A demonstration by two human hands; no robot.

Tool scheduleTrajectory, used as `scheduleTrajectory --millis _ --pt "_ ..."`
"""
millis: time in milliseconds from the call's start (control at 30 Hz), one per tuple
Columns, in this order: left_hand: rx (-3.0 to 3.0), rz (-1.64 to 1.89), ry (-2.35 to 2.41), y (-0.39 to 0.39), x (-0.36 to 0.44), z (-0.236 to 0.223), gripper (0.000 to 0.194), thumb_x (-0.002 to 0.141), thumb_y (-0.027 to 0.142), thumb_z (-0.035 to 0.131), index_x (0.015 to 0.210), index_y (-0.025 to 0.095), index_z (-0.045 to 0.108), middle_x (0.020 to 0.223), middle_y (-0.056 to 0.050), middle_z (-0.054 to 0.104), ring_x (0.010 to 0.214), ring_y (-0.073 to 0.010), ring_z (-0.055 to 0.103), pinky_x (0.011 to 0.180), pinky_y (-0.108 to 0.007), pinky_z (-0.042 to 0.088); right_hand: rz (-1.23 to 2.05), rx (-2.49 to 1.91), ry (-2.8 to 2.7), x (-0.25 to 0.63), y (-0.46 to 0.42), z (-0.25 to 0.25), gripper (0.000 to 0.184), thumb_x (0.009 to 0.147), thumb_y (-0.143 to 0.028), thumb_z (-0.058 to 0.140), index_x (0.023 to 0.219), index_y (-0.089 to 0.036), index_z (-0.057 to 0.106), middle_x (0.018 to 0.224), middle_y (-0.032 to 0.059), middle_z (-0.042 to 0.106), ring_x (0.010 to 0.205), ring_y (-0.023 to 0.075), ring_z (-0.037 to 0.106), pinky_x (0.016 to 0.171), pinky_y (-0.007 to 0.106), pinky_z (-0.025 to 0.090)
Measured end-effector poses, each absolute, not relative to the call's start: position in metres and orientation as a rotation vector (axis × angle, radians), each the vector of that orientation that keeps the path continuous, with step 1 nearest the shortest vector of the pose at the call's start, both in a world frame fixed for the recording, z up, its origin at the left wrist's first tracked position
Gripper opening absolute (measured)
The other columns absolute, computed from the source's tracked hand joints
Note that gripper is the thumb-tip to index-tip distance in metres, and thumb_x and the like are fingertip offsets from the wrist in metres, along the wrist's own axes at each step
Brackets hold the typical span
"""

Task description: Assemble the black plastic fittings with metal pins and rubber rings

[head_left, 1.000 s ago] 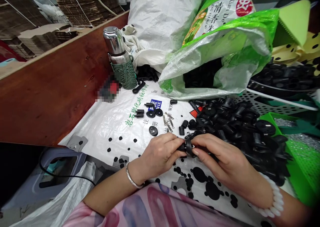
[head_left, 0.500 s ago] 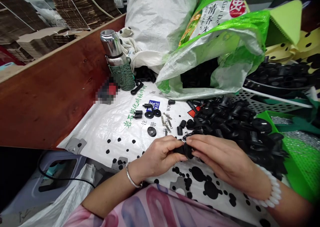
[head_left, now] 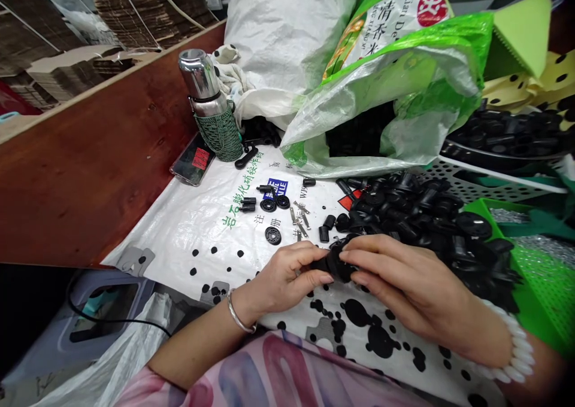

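My left hand (head_left: 287, 275) is closed round a small black plastic part (head_left: 338, 263), gripping it between thumb and fingers. On the part's right side, my right hand (head_left: 404, 287) holds it too, fingertips and thumb pressed to it. The grip hides much of the part's shape. Beyond my hands lie small black cylinders (head_left: 324, 234), black round discs (head_left: 272, 235) and several thin metal strips (head_left: 302, 216). A large heap of black plastic parts (head_left: 408, 209) spreads to the right of them.
A white printed sack (head_left: 179, 227) covers the table. At the back stand a steel flask (head_left: 211, 105) with a phone (head_left: 193, 160) beside it, a white sack (head_left: 287, 42) and a green-white bag (head_left: 359, 137) of black parts. A green tray (head_left: 539, 287) holds shiny metal pieces.
My right hand has shifted slightly right and its fingers have moved on the black part, so more of the part shows. My left hand stays nearly in place.
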State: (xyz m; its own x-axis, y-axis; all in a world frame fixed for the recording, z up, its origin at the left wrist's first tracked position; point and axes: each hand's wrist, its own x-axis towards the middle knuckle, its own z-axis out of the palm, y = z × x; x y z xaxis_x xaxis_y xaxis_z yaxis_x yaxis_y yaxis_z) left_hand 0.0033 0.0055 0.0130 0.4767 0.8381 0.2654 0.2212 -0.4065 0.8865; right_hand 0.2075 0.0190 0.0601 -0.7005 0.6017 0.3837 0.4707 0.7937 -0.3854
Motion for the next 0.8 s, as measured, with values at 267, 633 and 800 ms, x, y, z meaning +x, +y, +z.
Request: scheduleTrajectory --millis 267,633,800 --pt "1.850 0.815 0.778 0.007 0.001 0.013 0.025 0.086 0.033 0.049 0.075 0.012 0.057 0.067 0.000 0.046 0.062 -0.0104 0.043 0.058 -0.022 0.036 0.652 -0.744 -2.435 0.205 0.024 0.052 0.017 0.087 -0.014 0.045 0.101 -0.020 0.052 0.101 0.0091 0.058 0.093 0.0165 0.058 0.076 0.026 0.051" --pt "1.599 0.841 0.892 0.003 0.006 0.007 0.028 0.087 0.032 0.047 0.104 0.014 0.058 0.076 -0.003 0.060 0.063 -0.0110 0.055 0.060 -0.023 0.047 0.290 -0.858 -2.227 0.195 0.010 0.033 0.013 0.084 -0.011 0.046 0.094 -0.019 0.053 0.096 0.0109 0.060 0.091 0.0193 0.059 0.073 0.031 0.053" --pt "1.061 0.819 0.755 0.001 0.008 0.004 0.039 0.079 0.041 0.057 0.104 0.010 0.056 0.063 -0.001 0.058 0.048 -0.0088 0.055 0.048 -0.021 0.047 0.316 -0.852 -2.169 0.198 0.007 0.031 0.015 0.083 -0.009 0.046 0.094 -0.018 0.052 0.096 0.0103 0.058 0.091 0.0181 0.058 0.074 0.030 0.052"
